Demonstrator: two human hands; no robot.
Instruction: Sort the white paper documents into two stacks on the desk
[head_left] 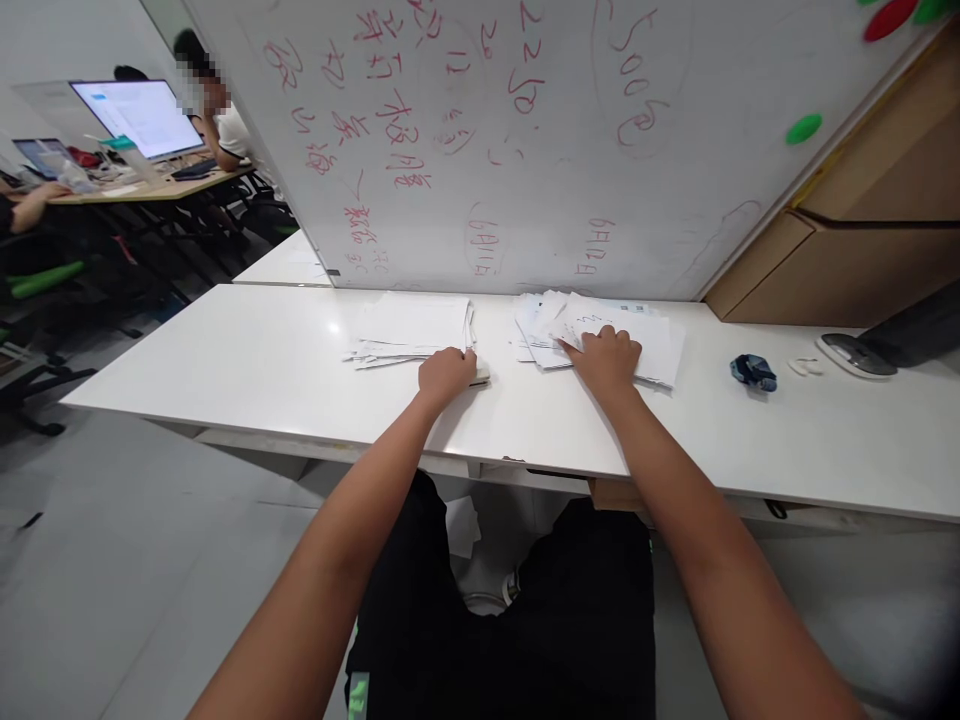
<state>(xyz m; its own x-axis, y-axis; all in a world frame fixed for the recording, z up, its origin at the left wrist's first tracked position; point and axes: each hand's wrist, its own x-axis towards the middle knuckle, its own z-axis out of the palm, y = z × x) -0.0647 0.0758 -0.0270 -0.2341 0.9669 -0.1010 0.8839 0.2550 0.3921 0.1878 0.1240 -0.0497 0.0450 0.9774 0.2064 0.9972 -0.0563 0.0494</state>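
My left hand (446,377) is closed around a small beige object (481,379) with a dark lower edge, mostly hidden by the fingers. It rests on the white table at the front right corner of a loose paper stack (412,322). My right hand (611,362) lies on a second, untidy pile of papers (656,345). Its thumb stretches out to the left across the top sheet, apart from the bent fingers, whose tips are partly out of sight. Handwriting shows on that sheet near the thumb.
Behind the papers a whiteboard (547,200) with red writing stands on the white table (247,350). Cardboard boxes (832,270), a dark blue crumpled item (754,373), small white pieces (805,367) and a computer mouse (855,354) are at right. People sit by a monitor (139,115) at back left.
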